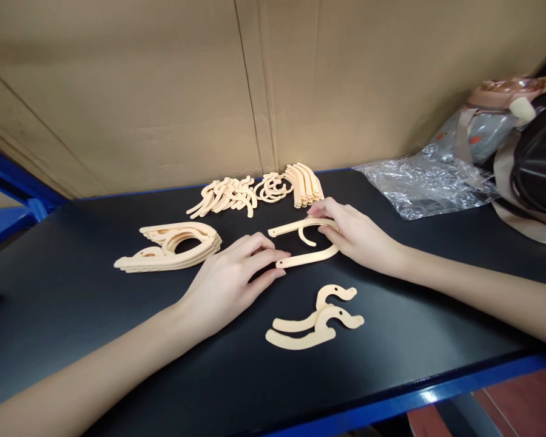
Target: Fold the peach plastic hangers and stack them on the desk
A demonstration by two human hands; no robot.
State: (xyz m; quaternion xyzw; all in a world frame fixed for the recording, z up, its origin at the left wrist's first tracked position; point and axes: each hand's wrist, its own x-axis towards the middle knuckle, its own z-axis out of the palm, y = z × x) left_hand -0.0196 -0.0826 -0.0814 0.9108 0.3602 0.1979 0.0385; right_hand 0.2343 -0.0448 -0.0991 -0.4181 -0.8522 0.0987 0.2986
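Observation:
Beige, flat curved pieces that look like parts of folding clothes hangers lie on a black table. My right hand (350,233) grips the joined end of a partly assembled hanger (293,227), which has two arms and a small hook between them. The thumb and fingertips of my left hand (241,273) are closed about the free end of its lower arm (300,260). Closer to me lie two loose swan-shaped pieces (303,340), one overlapping the other. Left of my left hand is a stack of folded hangers (164,261).
At the back of the table are a pile of swan-shaped pieces (225,195), several loose hooks (273,188) and a bundle of straight arms (306,185). Crumpled clear plastic (428,182), a strapped bottle (486,130) and a dark bag (539,161) sit at right. Cardboard (164,91) stands behind.

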